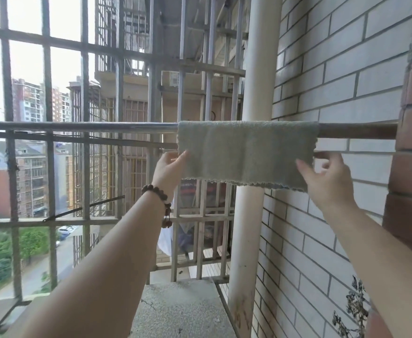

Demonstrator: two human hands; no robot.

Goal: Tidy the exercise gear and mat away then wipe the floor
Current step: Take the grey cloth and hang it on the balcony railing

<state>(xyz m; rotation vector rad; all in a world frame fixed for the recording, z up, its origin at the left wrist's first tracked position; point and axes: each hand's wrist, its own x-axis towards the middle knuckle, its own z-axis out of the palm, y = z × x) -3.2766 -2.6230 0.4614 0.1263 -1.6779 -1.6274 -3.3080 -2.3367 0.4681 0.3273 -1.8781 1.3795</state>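
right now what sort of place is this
Most likely a caged balcony high up on an apartment block. A metal grille encloses it, a cloth hangs over a rail beside a white brick wall, and other towers stand beyond.

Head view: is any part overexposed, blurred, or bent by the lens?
Head view: the sky at upper left is blown out to white; the right hand is motion-blurred at its fingers, while the grey cloth stays fairly sharp; the wide-angle lens bows the window bars and the horizontal rail.
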